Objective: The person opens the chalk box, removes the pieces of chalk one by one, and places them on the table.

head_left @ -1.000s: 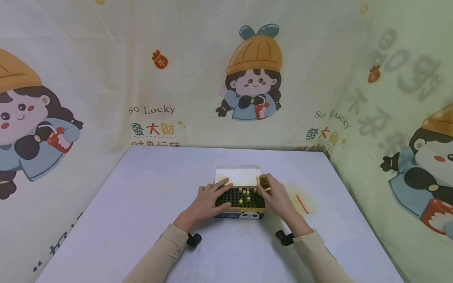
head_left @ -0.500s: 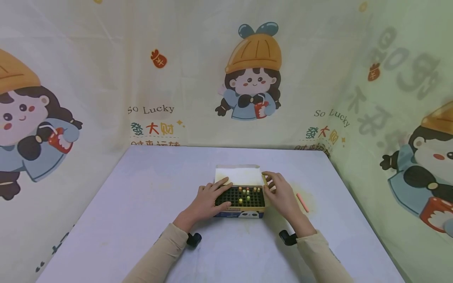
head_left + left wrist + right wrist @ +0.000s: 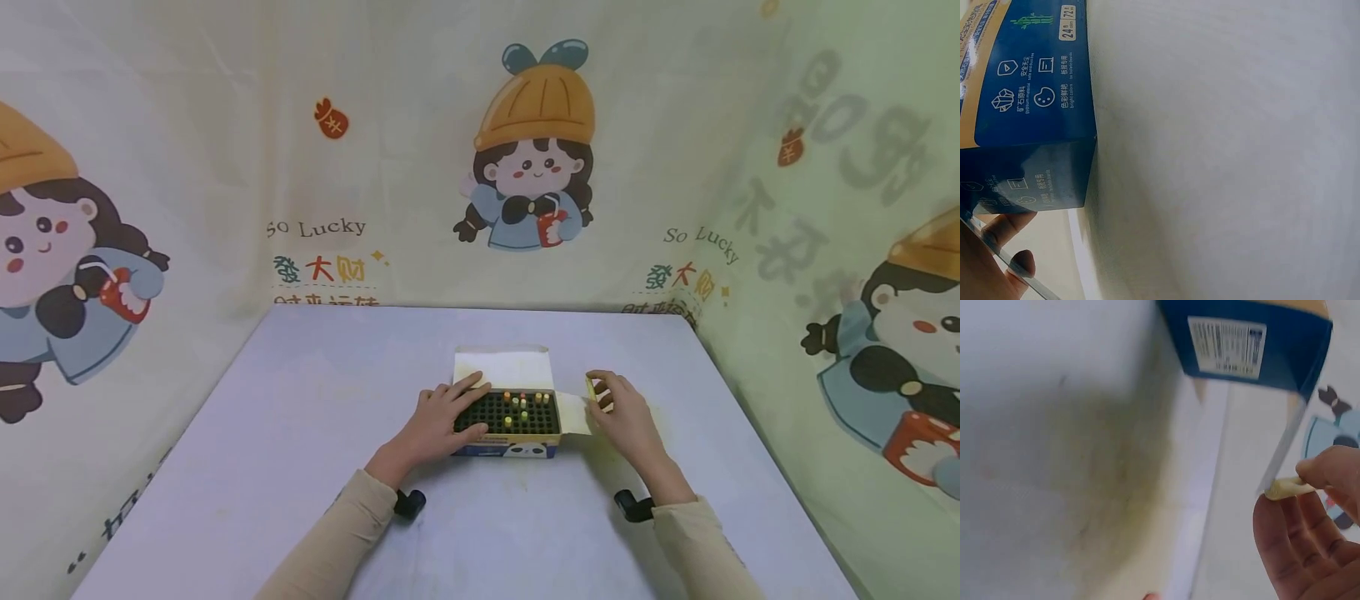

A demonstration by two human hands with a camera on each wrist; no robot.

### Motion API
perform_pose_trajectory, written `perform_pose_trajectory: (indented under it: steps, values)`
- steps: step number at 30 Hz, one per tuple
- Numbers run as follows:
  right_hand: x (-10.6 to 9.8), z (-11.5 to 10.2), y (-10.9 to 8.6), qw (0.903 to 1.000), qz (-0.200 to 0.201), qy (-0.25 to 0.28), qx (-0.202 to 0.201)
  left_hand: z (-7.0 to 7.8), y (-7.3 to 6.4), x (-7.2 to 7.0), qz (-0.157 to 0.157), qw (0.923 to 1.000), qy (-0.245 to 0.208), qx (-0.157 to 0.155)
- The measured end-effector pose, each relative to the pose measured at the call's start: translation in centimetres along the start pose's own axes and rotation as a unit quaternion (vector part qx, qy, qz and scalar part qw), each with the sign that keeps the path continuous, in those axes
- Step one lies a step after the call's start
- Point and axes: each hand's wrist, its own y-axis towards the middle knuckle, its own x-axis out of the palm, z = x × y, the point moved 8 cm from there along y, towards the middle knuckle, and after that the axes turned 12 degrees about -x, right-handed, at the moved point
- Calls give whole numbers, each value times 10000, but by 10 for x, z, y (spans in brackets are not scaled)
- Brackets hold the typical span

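Observation:
A blue and yellow chalk box point(image 3: 504, 451) stands in the middle of the table in the head view. Its black holed insert point(image 3: 487, 414) carries several coloured chalk sticks point(image 3: 508, 422), mostly toward the right. My left hand point(image 3: 429, 429) rests over the left end of the box, fingers spread, thumb near the front edge. Off to the right, my right hand point(image 3: 628, 421) pinches a yellow chalk stick point(image 3: 1288, 487) between thumb and fingertips. That hand is beside the white side flap point(image 3: 573, 413), which sticks out from the box; whether they touch I cannot tell.
The white rear lid point(image 3: 502, 367) stands raised behind the insert. A pale table point(image 3: 337, 367) surrounds the box, with yellowish dust on its right side. Printed cloth walls point(image 3: 420, 167) enclose the back and sides.
My right hand has moved right, away from the insert, with the yellow chalk stick. The side flap now shows, folded outward. The pink chalk stick on the table is now hidden. The left hand stays put.

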Motion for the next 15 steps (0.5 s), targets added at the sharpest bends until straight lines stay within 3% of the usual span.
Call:
perform_pose_trajectory:
  steps: [7,15]
  values:
    - [-12,36,-14,9996,98,165,201,1,0,0,-1,9999,-98,34]
    - [-3,57,-26,9944,-761,-614,395,0,-1,-1,-60,9999,-119,-62]
